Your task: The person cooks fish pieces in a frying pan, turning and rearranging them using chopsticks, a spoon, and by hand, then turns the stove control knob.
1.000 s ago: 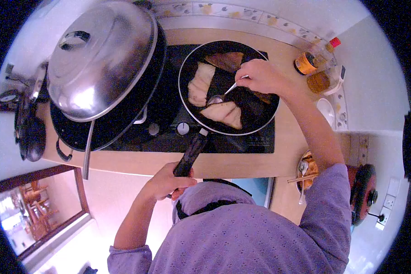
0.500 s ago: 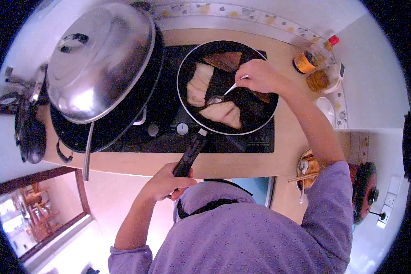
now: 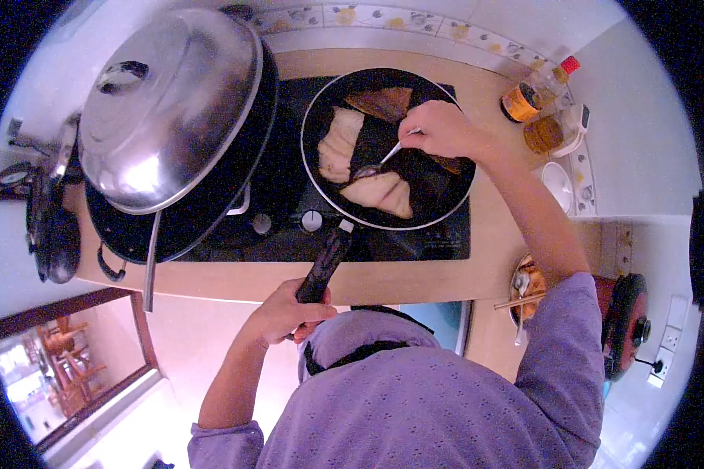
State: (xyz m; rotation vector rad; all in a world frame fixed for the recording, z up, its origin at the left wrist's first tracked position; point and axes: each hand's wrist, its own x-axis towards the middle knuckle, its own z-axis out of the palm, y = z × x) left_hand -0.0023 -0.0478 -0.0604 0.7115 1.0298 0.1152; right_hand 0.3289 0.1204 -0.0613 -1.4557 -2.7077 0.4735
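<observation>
A black frying pan (image 3: 438, 215) rests on the dark cooktop (image 3: 235, 244), with several flat pieces of food in it. Two are pale, one at the left (image 3: 340, 144) and one at the front (image 3: 379, 194); a browned piece (image 3: 379, 103) lies at the back. My left hand (image 3: 289, 313) is wrapped round the pan's black handle (image 3: 325, 262). Over the pan's right side, my right hand (image 3: 438, 129) pinches the handle of a metal spoon (image 3: 397, 150), whose bowl reaches down between the two pale pieces. Part of the right side of the pan is hidden behind my hand.
A large wok (image 3: 235, 195) under a domed metal lid (image 3: 172, 102) stands at left. Sauce bottles (image 3: 524, 102) and a white bowl (image 3: 557, 186) are at right. Nearer me is a plate of food (image 3: 528, 285) with chopsticks (image 3: 520, 302). A red-brown pot (image 3: 622, 328) stands far right.
The spoon's bowl has shifted very slightly in the pan and is now harder to see. My left hand keeps its hold on the handle; the food pieces lie as before.
</observation>
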